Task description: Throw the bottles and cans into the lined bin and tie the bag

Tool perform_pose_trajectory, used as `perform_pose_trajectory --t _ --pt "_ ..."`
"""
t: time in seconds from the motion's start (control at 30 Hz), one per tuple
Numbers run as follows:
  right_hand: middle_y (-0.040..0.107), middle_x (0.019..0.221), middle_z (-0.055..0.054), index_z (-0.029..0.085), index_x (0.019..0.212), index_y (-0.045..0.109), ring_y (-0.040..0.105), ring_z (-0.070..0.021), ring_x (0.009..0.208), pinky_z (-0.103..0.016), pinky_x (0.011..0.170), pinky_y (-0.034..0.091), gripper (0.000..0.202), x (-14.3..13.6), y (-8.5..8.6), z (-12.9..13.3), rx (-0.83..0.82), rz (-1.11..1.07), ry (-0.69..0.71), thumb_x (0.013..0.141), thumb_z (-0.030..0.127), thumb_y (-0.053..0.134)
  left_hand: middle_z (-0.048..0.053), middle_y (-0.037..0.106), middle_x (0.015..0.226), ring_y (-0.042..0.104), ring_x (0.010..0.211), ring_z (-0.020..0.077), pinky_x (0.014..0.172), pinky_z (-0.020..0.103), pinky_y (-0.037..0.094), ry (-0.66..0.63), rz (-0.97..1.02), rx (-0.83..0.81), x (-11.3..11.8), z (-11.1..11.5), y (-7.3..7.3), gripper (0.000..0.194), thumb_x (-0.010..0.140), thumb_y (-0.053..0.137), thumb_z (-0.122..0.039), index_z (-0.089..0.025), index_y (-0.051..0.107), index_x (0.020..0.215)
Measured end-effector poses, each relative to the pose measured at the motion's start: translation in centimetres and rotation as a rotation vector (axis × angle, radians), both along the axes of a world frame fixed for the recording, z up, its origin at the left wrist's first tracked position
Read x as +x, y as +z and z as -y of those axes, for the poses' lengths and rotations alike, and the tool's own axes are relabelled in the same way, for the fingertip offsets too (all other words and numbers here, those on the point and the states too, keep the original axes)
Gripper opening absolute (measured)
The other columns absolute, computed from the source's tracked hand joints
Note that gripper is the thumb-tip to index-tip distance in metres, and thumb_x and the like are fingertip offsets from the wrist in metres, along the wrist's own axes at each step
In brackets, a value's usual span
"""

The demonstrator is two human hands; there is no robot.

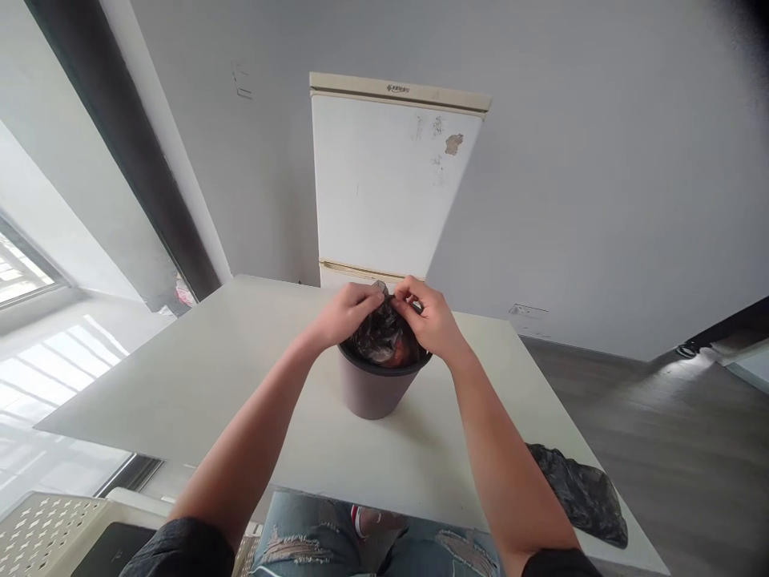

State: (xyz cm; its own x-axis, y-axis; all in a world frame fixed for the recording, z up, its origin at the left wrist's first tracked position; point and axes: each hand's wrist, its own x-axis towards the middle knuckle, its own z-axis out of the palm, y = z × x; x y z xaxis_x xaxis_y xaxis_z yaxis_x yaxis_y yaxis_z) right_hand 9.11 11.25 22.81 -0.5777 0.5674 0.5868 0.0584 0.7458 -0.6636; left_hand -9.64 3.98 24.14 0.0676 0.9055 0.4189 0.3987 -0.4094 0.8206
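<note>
A grey-mauve trash bin (372, 391) with a dark rim stands upright on the white table. Inside it is a black plastic trash bag (376, 340), gathered toward the top, with something reddish-brown showing through its film. At the far side of the bin's mouth, my left hand (352, 312) pinches the bag's edge between thumb and fingers. Close beside it, my right hand (425, 314) is closed on another part of the same edge, fingertips curled inward. A small tuft of bag sticks up between the two hands.
A crumpled black plastic bag (582, 493) lies at the table's right edge, partly behind my right forearm. Beyond the white table (240, 361) stands a white refrigerator (384, 184) against the grey wall. A perforated cream plastic basket (51, 529) is at the lower left.
</note>
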Motion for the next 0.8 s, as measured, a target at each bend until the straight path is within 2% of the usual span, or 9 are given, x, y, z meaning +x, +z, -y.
perform_pose_trajectory --t 0.13,0.27,0.37,0.43,0.57,0.67,0.73,0.8 --pt "0.061 0.103 -0.006 0.025 0.092 0.066 0.059 -0.0236 0.098 -0.039 0.093 0.048 0.017 0.1 -0.3 0.3 0.131 0.022 -0.034 0.100 0.021 0.051 -0.002 0.032 0.062 0.030 0.060 0.0128 0.056 0.030 0.026 -0.037 0.172 -0.056 -0.1 -0.5 -0.1 0.053 0.095 0.062 -0.051 -0.020 0.039 0.059" --pt "0.059 0.125 -0.010 0.026 0.112 0.069 0.055 -0.0288 0.122 -0.047 0.110 0.046 0.016 0.4 -0.1 1.0 0.179 0.061 -0.080 0.103 0.032 0.057 -0.001 0.035 0.066 0.032 0.063 0.0139 0.058 0.030 0.029 -0.063 0.223 -0.053 -0.1 -0.5 -0.2 0.052 0.094 0.063 -0.056 -0.021 0.041 0.063" --pt "0.060 0.119 -0.010 0.026 0.104 0.067 0.055 -0.0304 0.116 -0.049 0.105 0.049 0.017 0.2 0.2 1.2 0.227 0.099 -0.122 0.100 0.042 0.067 0.000 0.039 0.068 0.035 0.065 0.0142 0.060 0.030 0.034 -0.099 0.165 -0.027 0.0 -0.5 -0.2 0.050 0.096 0.061 -0.054 -0.020 0.044 0.064" --pt "0.060 0.114 -0.010 0.025 0.094 0.064 0.056 -0.0300 0.110 -0.048 0.100 0.050 0.019 0.0 0.4 1.1 0.261 0.119 -0.128 0.100 0.043 0.067 -0.001 0.042 0.066 0.037 0.065 0.0140 0.062 0.029 0.036 -0.079 0.126 0.004 0.1 -0.6 -0.3 0.049 0.097 0.059 -0.053 -0.020 0.046 0.063" --pt "0.061 0.110 -0.009 0.024 0.082 0.059 0.057 -0.0269 0.104 -0.044 0.095 0.050 0.026 -0.3 0.7 0.7 0.268 0.124 -0.064 0.106 0.036 0.056 0.001 0.055 0.067 0.047 0.066 0.0142 0.064 0.028 0.041 0.071 0.102 0.090 -0.1 -1.2 -0.8 0.046 0.097 0.062 -0.054 -0.019 0.062 0.068" --pt "0.061 0.107 -0.007 0.023 0.077 0.057 0.058 -0.0242 0.099 -0.042 0.092 0.049 0.031 0.1 0.9 0.4 0.213 0.108 -0.077 0.106 0.035 0.055 0.004 0.072 0.077 0.062 0.071 0.0174 0.068 0.028 0.048 0.244 0.211 0.099 -0.7 -1.9 -1.8 0.036 0.093 0.070 -0.053 -0.018 0.080 0.086" --pt "0.061 0.105 -0.007 0.023 0.075 0.056 0.058 -0.0230 0.096 -0.041 0.091 0.048 0.032 1.0 1.0 0.1 0.169 0.138 -0.103 0.104 0.036 0.057 0.007 0.079 0.087 0.070 0.079 0.0213 0.074 0.031 0.054 0.320 0.239 0.083 -1.1 -2.2 -2.7 0.030 0.089 0.075 -0.046 -0.019 0.084 0.096" --pt "0.061 0.103 -0.007 0.023 0.072 0.055 0.058 -0.0234 0.096 -0.042 0.089 0.048 0.034 2.2 0.8 -0.4 0.153 0.219 -0.118 0.103 0.037 0.059 0.007 0.082 0.093 0.075 0.087 0.0248 0.082 0.035 0.057 0.396 0.164 0.110 -1.7 -2.0 -3.5 0.021 0.087 0.076 -0.038 -0.022 0.086 0.096"
